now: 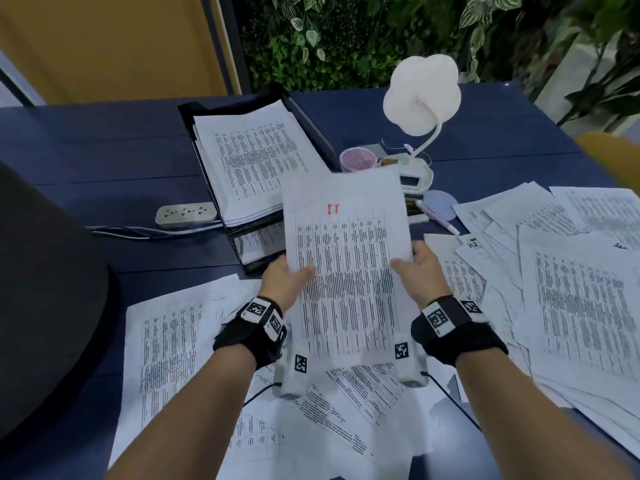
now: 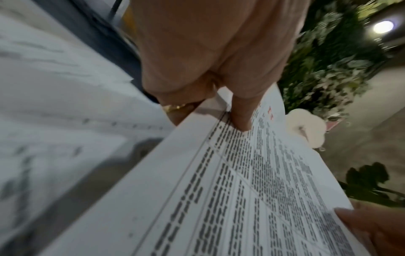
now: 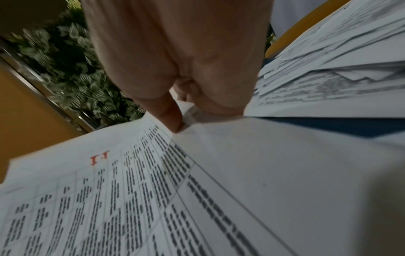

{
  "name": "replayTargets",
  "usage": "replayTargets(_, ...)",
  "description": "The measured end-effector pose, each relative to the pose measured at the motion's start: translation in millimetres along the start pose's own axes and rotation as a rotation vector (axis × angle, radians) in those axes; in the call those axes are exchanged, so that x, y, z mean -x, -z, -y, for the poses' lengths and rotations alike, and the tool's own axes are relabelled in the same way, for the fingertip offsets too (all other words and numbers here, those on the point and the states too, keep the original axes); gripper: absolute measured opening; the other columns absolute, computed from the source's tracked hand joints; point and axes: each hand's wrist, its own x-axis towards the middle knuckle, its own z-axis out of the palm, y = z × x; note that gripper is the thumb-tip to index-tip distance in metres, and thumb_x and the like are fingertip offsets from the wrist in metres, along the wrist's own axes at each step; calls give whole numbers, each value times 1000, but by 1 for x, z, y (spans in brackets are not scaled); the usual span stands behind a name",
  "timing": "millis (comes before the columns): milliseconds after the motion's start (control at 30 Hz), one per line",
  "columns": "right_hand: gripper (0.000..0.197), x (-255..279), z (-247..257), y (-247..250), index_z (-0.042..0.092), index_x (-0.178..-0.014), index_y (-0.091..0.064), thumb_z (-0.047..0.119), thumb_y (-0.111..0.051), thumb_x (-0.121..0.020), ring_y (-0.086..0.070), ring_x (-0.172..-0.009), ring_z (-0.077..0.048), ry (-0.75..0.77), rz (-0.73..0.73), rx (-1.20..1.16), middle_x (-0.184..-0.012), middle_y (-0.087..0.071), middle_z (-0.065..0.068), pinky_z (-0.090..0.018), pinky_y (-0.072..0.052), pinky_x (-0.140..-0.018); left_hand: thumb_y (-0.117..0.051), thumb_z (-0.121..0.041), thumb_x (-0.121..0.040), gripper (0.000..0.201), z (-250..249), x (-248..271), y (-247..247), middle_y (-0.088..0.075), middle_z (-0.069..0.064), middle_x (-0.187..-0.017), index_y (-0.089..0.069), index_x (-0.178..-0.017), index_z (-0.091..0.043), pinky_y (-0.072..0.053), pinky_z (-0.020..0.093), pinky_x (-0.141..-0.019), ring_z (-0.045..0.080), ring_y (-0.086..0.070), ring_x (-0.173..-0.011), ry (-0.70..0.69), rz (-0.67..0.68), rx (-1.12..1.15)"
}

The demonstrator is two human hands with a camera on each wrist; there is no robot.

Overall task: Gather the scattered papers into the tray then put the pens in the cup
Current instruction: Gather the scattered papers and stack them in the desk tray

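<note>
Printed sheet (image 1: 346, 268) aloft before paper-filled black tray (image 1: 308, 123); pen (image 1: 438, 216) beside lamp base

- Left hand (image 2: 210, 57) is pinching a printed sheet (image 2: 241, 190), thumb on top
- Right hand (image 2: 372, 230) is holding the far edge
- Papers (image 2: 54, 104) are lying blurred below

Bare tabletop (image 1: 86, 150) lies open to your far left, beyond the power strip (image 1: 186, 213). The tray (image 1: 308, 126) ahead is stacked high with paper. On its right, the lamp (image 1: 420, 95), cup (image 1: 357, 160) and pen (image 1: 438, 217) crowd the way. Loose papers (image 1: 571, 271) cover the right and near sides. A dark round object (image 1: 45, 299) blocks your near left.
</note>
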Motion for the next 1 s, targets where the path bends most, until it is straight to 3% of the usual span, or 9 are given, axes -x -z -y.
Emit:
replayTargets(233, 28, 12, -34, -14, 4, -116, -55, 4, -50, -88, -60, -93, -26, -140, 144, 241, -109, -63, -11, -30, -47, -81, -65, -19, -89, 42, 51, 9, -2, -56, -3, -118, -51, -128, -15, -42, 28, -85, 17, -53, -100, 213, 45, -24)
replayTargets(333, 30, 13, -37, -19, 6, -119, -54, 6, -53, -89, -61, -94, -23, -157, 192, 216, -109, -63, -9, -29, -48, -80, -70, -23, -85, 50, 62, 4, 8, -60, 7, -128, -52, -130, -10, -44, 34, -95, 23, -57, -111, 280, 18, 13)
replayTargets(467, 25, 14, -37, -21, 11, -114, -56, 9, -56, -89, -62, -84, -21, -245, 289, 184, -99, -63, -6, -27, -47, -71, -73, -22, -82, 58, 67, -8, 23, -56, 5, -133, -50, -134, -9, -39, 39, -105, 23, -54, -119, 316, -73, 179)
replayTargets(600, 21, 13, -36, -25, 10, -109, -56, 7, -56, -88, -62, -105, -30, -351, 431, 225, -111, -65, -11, -42, -50, -95, -78, -34, -74, 76, 62, -19, 37, -51, 6, -138, -44, -138, -7, -38, 44, -107, 25, -51, -124, 291, -112, 211)
replayTargets(667, 20, 11, -32, -30, 12, -108, -54, 6, -52, -90, -61, -102, -32, -347, 477, 267, -112, -62, -12, -50, -51, -92, -81, -49, -60, 99, 62, -25, 43, -47, 5, -142, -40, -141, -8, -37, 43, -108, 23, -49, -126, 288, -133, 222)
replayTargets(733, 16, 7, -26, -34, 12, -108, -52, 7, -48, -94, -59, -88, -30, -370, 471, 234, -106, -57, -11, -54, -54, -79, -79, -44, -69, 88, 58, -26, 47, -49, 5, -140, -41, -140, -9, -38, 41, -107, 23, -50, -125, 285, -166, 223)
replayTargets(800, 14, -1, -23, -40, 10, -108, -51, 8, -46, -95, -56, -82, -25, -308, 452, 273, -102, -55, -11, -55, -52, -83, -75, -42, -74, 81, 59, -30, 51, -48, 3, -140, -40, -141, -12, -41, 42, -103, 25, -49, -125, 292, -190, 221)
replayTargets(900, 15, -12, -14, -51, 12, -107, -50, 6, -44, -95, -54, -96, -31, -268, 424, 281, -109, -54, -13, -55, -51, -86, -76, -45, -69, 88, 59, -31, 57, -49, 6, -140, -32, -142, -19, -43, 48, -102, 28, -51, -123, 294, -201, 227)
replayTargets(1000, 17, -23, -1, -61, 17, -110, -48, 7, -43, -97, -53, -90, -30, -306, 424, 251, -113, -52, -12, -43, -56, -62, -68, -18, -85, 73, 54, -28, 62, -55, 18, -127, -22, -141, -25, -53, 44, -79, 38, -58, -109, 254, -199, 163)
